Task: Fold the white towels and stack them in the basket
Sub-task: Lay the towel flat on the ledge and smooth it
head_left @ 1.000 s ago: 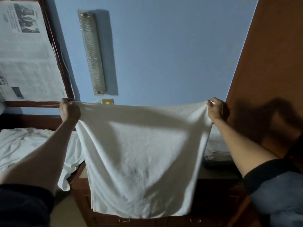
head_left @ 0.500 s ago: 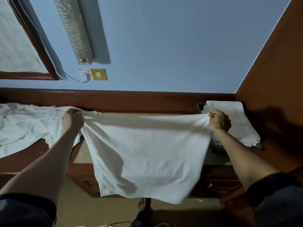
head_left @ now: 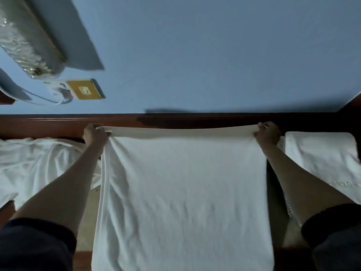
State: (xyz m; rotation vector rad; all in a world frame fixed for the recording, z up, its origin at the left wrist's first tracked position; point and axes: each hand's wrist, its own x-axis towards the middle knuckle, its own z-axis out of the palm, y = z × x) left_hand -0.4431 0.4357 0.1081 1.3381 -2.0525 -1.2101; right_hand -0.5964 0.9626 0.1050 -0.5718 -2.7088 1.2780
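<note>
White towel [head_left: 183, 192] spread flat over the desk [head_left: 88, 216], held by its far edge.
The left grip [head_left: 95, 133] and right grip [head_left: 267, 133] each pinch a far corner of the towel, and that edge runs taut between them. Right of the towel lies a folded towel [head_left: 320, 159] with faint stitched lettering, too dim to read. Left of it sits a rumpled white pile [head_left: 39, 165].

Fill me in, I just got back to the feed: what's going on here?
A person holds one white towel by its far corners, the left hand and the right hand each gripping one, the edge taut between them, the rest spread toward the camera. Rumpled white cloth lies to the left; a folded towel sits to the right.
</note>
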